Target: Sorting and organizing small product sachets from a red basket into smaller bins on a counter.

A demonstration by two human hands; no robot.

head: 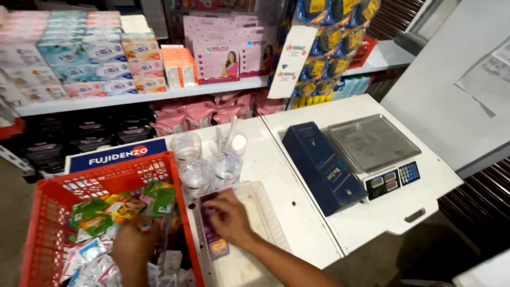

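My left hand reaches down into a red plastic crate full of small sachets, green, orange and pale blue; its fingers are buried among them and I cannot tell what they grip. My right hand rests inside a shallow white plastic basket on the white counter, its fingers pressed on a strip of purple sachets that lies along the basket's left wall.
Several clear plastic cups stand behind the basket, one holding white sticks. A dark blue box leans beside a digital scale at the right. Shelves of boxed and pink packaged goods run behind the counter.
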